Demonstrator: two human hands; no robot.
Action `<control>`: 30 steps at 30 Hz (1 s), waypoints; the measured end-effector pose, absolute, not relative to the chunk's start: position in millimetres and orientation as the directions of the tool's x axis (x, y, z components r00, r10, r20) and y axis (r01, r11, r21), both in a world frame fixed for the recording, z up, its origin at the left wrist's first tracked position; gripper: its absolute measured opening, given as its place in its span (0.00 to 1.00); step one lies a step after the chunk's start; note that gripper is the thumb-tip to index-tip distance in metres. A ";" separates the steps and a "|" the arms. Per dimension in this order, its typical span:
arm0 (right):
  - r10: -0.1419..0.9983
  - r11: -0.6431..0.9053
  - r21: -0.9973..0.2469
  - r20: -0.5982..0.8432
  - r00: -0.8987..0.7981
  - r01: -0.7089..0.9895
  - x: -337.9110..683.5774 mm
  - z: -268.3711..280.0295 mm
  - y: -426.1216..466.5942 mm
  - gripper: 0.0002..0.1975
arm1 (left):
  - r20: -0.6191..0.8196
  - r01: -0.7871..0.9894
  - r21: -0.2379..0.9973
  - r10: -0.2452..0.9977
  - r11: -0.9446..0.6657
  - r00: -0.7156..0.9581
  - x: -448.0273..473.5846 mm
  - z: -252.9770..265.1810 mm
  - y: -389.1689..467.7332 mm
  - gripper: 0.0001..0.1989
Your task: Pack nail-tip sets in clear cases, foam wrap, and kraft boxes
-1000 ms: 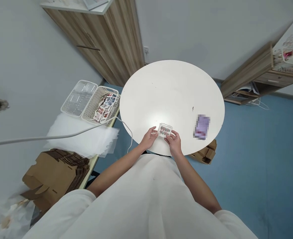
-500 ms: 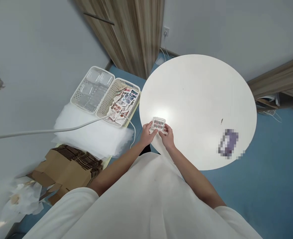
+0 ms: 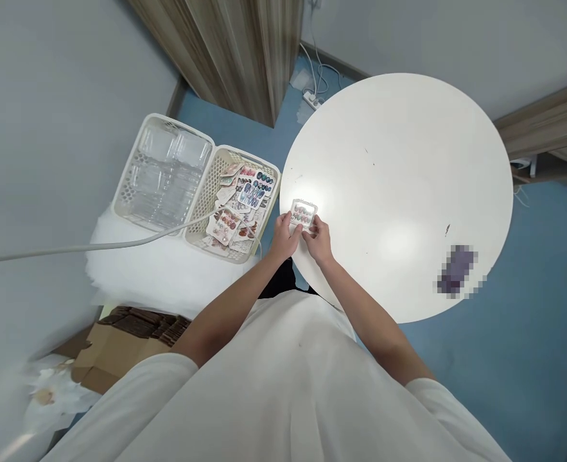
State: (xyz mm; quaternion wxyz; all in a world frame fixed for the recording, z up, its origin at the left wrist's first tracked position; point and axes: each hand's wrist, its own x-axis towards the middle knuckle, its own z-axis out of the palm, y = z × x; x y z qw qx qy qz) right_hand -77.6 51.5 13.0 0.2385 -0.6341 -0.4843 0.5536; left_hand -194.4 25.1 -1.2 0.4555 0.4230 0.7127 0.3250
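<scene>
A small clear plastic case (image 3: 304, 213) holding a card of press-on nails in two rows is gripped at the near-left edge of the round white table (image 3: 399, 160). My left hand (image 3: 284, 239) pinches its left and lower side, the thumb along the near edge. At the right lower corner, my right hand (image 3: 318, 240) grips it with bent fingers. The case looks closed, and glare lies over its top. Undersides of the fingers are hidden.
Left of the table, one white basket (image 3: 119, 204) holds clear plastic cases; another basket (image 3: 191, 232) holds nail cards (image 3: 250, 194). A white cable (image 3: 119, 245) crosses them. White foam sheets (image 3: 158, 273) and folded cardboard boxes (image 3: 114, 353) lie nearer. A blurred purple object (image 3: 456, 269) lies on the table's right.
The view has shifted, bringing the baskets closer and more of the floor by the cabinet into sight. Both hands still hold the case, which now sits slightly higher in the picture.
</scene>
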 end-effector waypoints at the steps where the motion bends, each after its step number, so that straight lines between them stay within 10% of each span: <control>1: 0.879 -0.418 -0.837 -0.471 -0.075 0.353 -78.3 12.2 53.6 0.28 | -0.373 0.299 0.854 0.901 0.426 -0.221 -194.6 -0.9 27.0 0.27; 19: 0.907 -0.299 -0.838 -0.398 -0.138 0.456 -68.3 2.6 49.6 0.43 | -0.361 0.278 0.868 0.907 0.412 -0.217 -185.6 10.1 17.8 0.32; 30: 0.880 -0.215 -0.893 -0.352 -0.318 0.394 -34.2 34.7 -23.6 0.33 | -0.520 0.099 0.832 0.830 0.546 -0.201 -160.2 31.5 -93.5 0.22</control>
